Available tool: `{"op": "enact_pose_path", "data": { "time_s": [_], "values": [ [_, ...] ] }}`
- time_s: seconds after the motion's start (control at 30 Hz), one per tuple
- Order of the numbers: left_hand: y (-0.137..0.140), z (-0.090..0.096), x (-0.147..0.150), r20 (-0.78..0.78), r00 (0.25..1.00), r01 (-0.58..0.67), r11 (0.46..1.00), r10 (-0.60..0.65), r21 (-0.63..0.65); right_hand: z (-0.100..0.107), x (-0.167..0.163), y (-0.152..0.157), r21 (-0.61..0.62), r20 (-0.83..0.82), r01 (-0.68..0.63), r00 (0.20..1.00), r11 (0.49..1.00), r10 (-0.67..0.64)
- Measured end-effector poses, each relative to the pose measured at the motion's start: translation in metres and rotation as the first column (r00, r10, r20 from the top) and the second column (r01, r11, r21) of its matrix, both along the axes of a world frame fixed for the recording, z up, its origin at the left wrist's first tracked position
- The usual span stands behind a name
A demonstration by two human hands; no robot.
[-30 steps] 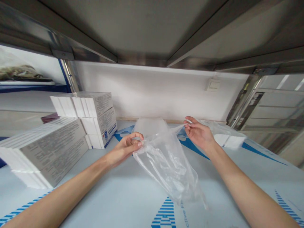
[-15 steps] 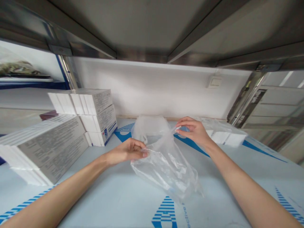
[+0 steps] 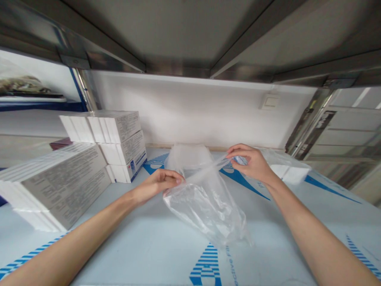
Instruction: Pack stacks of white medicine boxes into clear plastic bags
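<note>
Right hand [image 3: 253, 163] shifted outward; bag [image 3: 205, 208] stretches to left hand [image 3: 159, 184].

A plain white wall [image 3: 190, 107] is lit softly and evenly. A square, pale switch [image 3: 270, 102] is mounted on the wall's right part. The wall is flanked by a shiny metal post [image 3: 85, 90] on its left and another on its right. Above it, a grey metal shelf [image 3: 178, 35] is sunk in shadow; below it, a pale blue table [image 3: 133, 246] is printed with blue stripes.
</note>
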State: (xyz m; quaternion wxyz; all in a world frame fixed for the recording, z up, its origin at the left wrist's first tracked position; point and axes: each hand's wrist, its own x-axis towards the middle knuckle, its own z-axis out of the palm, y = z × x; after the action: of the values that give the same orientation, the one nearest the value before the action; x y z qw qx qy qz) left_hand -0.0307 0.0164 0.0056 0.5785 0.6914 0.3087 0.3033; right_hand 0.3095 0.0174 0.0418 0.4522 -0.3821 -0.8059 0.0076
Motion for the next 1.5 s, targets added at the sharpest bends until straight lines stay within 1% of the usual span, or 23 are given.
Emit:
{"op": "enact_pose_path", "data": {
  "time_s": [0.07,0.13,0.17,0.23,0.3,0.4,0.47,0.53,0.63,0.73,0.83,0.9,0.97,1.0,1.03,1.07,1.13,1.17,1.2,1.3,1.37,1.43,1.5],
  "values": [
    [0.001,0.0,-0.001,-0.038,0.999,0.023,0.999,-0.021,0.029,0.002,0.001,-0.001,-0.092,-0.051,-0.047,0.998,0.995,0.042],
    [0.001,0.0,-0.002,-0.06,0.996,0.072,0.996,-0.07,0.042,0.003,0.001,-0.003,-0.229,-0.159,-0.121,0.984,0.966,0.086],
    [0.0,0.001,-0.003,-0.06,0.993,0.103,0.994,-0.1,0.046,0.003,0.002,-0.003,-0.31,-0.24,-0.179,0.965,0.934,0.106],
    [-0.001,0.003,-0.003,-0.046,0.984,0.172,0.984,-0.169,0.054,0.002,0.003,-0.004,-0.437,-0.446,-0.341,0.886,0.833,0.129],
    [-0.003,0.006,-0.003,-0.066,0.971,0.235,0.97,-0.231,0.064,0.001,0.004,-0.004,-0.444,-0.653,-0.511,0.747,0.736,0.125],
    [-0.006,0.012,-0.004,-0.132,0.951,0.289,0.955,-0.279,0.066,-0.001,0.002,-0.003,-0.346,-0.833,-0.668,0.542,0.659,0.112],
    [-0.007,0.014,-0.005,-0.115,0.954,0.286,0.954,-0.276,0.085,-0.001,-0.001,-0.002,-0.31,-0.881,-0.708,0.464,0.634,0.088],
    [-0.008,0.015,-0.006,-0.024,0.965,0.262,0.96,-0.261,0.095,-0.002,-0.003,0.0,-0.304,-0.897,-0.684,0.44,0.663,0.042],
    [-0.009,0.015,-0.007,0.103,0.969,0.227,0.973,-0.223,-0.037,-0.003,-0.003,0.004,-0.34,-0.883,-0.579,0.467,0.741,-0.039],
    [-0.01,0.015,-0.004,0.136,0.983,0.146,0.973,-0.123,-0.177,-0.007,-0.001,0.01,-0.373,-0.835,-0.497,0.547,0.783,-0.051],
    [-0.011,0.018,0.002,0.246,0.965,-0.053,0.988,0.088,-0.146,-0.013,-0.003,0.018,-0.403,-0.764,-0.39,0.642,0.828,-0.069],
    [-0.009,0.019,0.004,0.349,0.906,-0.206,0.97,0.239,-0.13,-0.019,-0.008,0.023,-0.408,-0.731,-0.221,0.66,0.886,-0.172],
    [-0.004,0.019,0.004,0.417,0.831,-0.348,0.929,0.367,-0.124,-0.022,-0.015,0.023,-0.4,-0.708,-0.044,0.648,0.915,-0.279],
    [-0.001,0.018,0.003,0.43,0.8,-0.41,0.905,0.418,-0.118,-0.023,-0.02,0.022,-0.413,-0.681,-0.012,0.668,0.911,-0.3],
    [0.002,0.017,0.001,0.431,0.777,-0.462,0.881,0.459,-0.106,-0.023,-0.025,0.019,-0.444,-0.635,-0.04,0.719,0.895,-0.283],
    [0.005,0.016,0.0,0.42,0.764,-0.502,0.86,0.49,-0.091,-0.023,-0.031,0.015,-0.493,-0.571,-0.108,0.789,0.863,-0.228],
    [0.009,0.014,-0.002,0.383,0.762,-0.542,0.838,0.522,-0.065,-0.022,-0.044,0.004,-0.607,-0.414,-0.244,0.909,0.757,-0.04],
    [0.01,0.014,-0.002,0.365,0.77,-0.541,0.839,0.524,-0.063,-0.021,-0.051,-0.001,-0.643,-0.346,-0.274,0.937,0.715,0.048],
    [0.01,0.013,-0.002,0.354,0.778,-0.531,0.844,0.519,-0.071,-0.021,-0.058,-0.007,-0.66,-0.291,-0.283,0.95,0.696,0.11],
    [0.006,0.012,0.001,0.379,0.802,-0.449,0.885,0.461,-0.128,-0.02,-0.078,-0.02,-0.642,-0.175,-0.267,0.964,0.719,0.201],
    [0.002,0.011,0.004,0.395,0.823,-0.396,0.911,0.407,-0.113,-0.021,-0.087,-0.023,-0.594,-0.189,-0.302,0.953,0.745,0.235],
    [-0.001,0.009,0.006,0.375,0.853,-0.38,0.924,0.362,-0.027,-0.023,-0.091,-0.023,-0.549,-0.288,-0.363,0.928,0.753,0.238],
    [-0.003,0.006,0.007,0.316,0.88,-0.402,0.91,0.354,0.099,-0.026,-0.092,-0.02,-0.532,-0.394,-0.409,0.895,0.742,0.21]
  ]
}}
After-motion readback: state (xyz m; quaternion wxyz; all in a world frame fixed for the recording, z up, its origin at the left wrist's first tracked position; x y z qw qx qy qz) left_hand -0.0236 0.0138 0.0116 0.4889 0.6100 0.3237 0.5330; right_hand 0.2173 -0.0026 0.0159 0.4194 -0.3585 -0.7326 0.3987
